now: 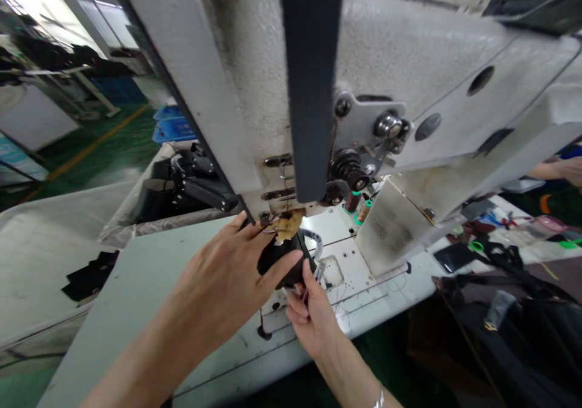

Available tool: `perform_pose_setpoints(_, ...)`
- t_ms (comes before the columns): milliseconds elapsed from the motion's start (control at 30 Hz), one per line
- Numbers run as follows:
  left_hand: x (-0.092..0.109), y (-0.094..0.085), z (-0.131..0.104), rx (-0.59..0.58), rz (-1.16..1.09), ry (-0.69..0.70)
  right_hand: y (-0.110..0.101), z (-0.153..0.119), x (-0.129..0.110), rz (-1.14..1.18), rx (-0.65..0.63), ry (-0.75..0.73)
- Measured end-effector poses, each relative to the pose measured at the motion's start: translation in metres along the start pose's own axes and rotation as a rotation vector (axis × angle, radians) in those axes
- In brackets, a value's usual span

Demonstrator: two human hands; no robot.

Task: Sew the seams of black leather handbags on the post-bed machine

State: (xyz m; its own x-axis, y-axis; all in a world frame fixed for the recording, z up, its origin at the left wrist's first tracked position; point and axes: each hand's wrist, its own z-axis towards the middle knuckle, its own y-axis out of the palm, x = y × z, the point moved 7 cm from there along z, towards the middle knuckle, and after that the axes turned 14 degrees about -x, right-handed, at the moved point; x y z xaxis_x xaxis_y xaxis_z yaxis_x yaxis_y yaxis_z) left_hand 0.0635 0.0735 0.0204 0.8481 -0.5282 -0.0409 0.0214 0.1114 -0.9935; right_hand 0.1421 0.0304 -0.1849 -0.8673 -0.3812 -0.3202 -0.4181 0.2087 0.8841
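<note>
A large white sewing machine (pixel 382 50) fills the upper part of the view. Under its head is a dark piece of material (pixel 284 265), held between both hands. My left hand (pixel 231 265) lies over the left side of the piece, thumb pressed on its top and fingers reaching toward the needle area. My right hand (pixel 313 317) pinches the piece's right edge between thumb and curled fingers; a thin pinkish tool shows partly in that hand. A torn tan scrap (pixel 290 225) hangs at the machine head just above the piece.
The pale work table (pixel 150 280) extends left. Beyond it, black parts (pixel 186 183) fill a cloth-lined bin. Thread spools (pixel 364 211) stand behind the needle area. A phone (pixel 454 256) and black bags (pixel 536 335) lie right. Another person's hand (pixel 559 170) shows at the far right.
</note>
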Motion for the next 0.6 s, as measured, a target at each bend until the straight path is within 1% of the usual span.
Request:
perform_pose_setpoints(67, -0.01, -0.014, -0.006, 0.025, -0.023, 0.164, -0.01, -0.019, 0.008, -0.258, 0.042, 0.07)
perform_pose_setpoints(100, -0.013, -0.017, -0.008, -0.009, -0.022, 0.257, -0.011, -0.027, 0.011, -0.409, 0.044, 0.104)
perform_pose_setpoints(133, -0.016, -0.021, -0.009, -0.015, -0.018, 0.338, -0.008, -0.035, 0.01, -0.543, 0.034, 0.11)
perform_pose_setpoints(167, -0.02, -0.023, -0.008, -0.039, -0.021, 0.374, 0.0, -0.04, 0.004, -0.644, 0.018, 0.072)
perform_pose_setpoints(200, -0.022, -0.024, -0.007, -0.059, -0.027, 0.4, 0.012, -0.043, -0.005, -0.711, -0.003, -0.01)
perform_pose_setpoints(300, -0.024, -0.026, -0.002, -0.081, -0.048, 0.435, 0.058, -0.045, -0.045, -0.728, -0.036, -0.325)
perform_pose_setpoints(333, -0.024, -0.026, -0.001, -0.08, -0.046, 0.445, 0.073, -0.043, -0.056, -0.702, -0.043, -0.388)
perform_pose_setpoints(400, -0.024, -0.022, -0.001, -0.084, -0.037, 0.449, 0.094, -0.034, -0.07, -0.663, -0.05, -0.445)
perform_pose_setpoints(467, -0.025, -0.02, -0.003, -0.054, -0.045, 0.449, 0.103, -0.027, -0.074, -0.64, -0.036, -0.451)
perform_pose_setpoints(600, -0.028, -0.018, -0.007, 0.051, -0.081, 0.448, 0.104, -0.025, -0.072, -0.673, 0.009, -0.456)
